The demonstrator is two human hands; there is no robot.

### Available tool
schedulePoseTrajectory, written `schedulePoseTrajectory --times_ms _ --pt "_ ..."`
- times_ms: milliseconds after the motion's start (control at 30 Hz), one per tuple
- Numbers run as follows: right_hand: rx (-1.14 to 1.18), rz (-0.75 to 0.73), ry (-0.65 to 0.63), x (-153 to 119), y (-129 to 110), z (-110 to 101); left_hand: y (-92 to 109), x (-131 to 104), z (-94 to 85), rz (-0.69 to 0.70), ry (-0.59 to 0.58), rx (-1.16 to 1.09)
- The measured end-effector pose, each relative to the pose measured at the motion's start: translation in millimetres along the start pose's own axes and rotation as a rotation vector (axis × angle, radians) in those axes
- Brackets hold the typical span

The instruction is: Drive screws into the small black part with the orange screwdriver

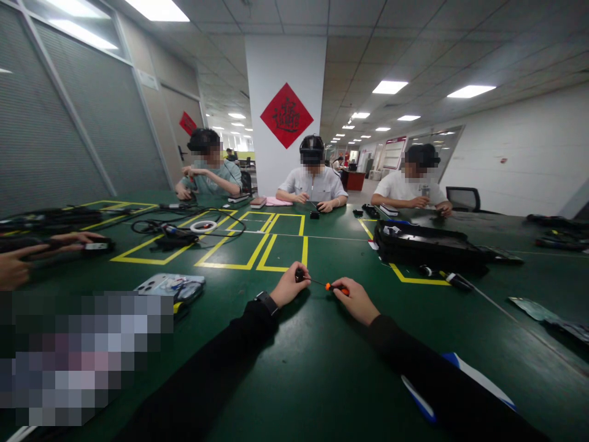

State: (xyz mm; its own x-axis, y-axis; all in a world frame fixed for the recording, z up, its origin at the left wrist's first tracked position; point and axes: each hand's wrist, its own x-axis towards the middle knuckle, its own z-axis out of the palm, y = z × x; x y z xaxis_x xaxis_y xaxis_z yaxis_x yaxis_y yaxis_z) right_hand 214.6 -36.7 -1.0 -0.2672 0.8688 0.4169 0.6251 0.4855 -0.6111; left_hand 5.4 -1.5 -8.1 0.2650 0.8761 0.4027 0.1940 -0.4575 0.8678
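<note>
My left hand (289, 286) is closed round a small black part (300, 274), whose exact kind I cannot make out. In my right hand (358, 299) is a screwdriver (330, 286) with an orange and black handle. Its thin metal shaft points left and reaches the black part, or comes very near it. Both hands are just above the green table (276, 368), in front of me. Fingers cover much of the black part and the rear of the screwdriver handle.
Yellow tape outlines (281, 270) mark the table beyond my hands. A black tray (423, 242) stands at the right. Cables (172, 236) and a white ring (203, 226) lie at the left. A plastic bag (170, 285) is nearer. Several people sit around the table, one person's hands (69, 239) at far left.
</note>
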Motion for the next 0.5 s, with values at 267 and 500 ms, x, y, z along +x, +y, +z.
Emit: schedulePoseTrajectory --times_ms 267,500 --pt "0.017 0.009 0.025 -1.0 0.6 0.8 -0.2 0.1 0.4 0.01 0.002 0.008" --pt "-0.105 0.002 0.055 -2.0 -4.2 4.6 0.7 -0.4 0.4 -0.009 0.007 0.01"
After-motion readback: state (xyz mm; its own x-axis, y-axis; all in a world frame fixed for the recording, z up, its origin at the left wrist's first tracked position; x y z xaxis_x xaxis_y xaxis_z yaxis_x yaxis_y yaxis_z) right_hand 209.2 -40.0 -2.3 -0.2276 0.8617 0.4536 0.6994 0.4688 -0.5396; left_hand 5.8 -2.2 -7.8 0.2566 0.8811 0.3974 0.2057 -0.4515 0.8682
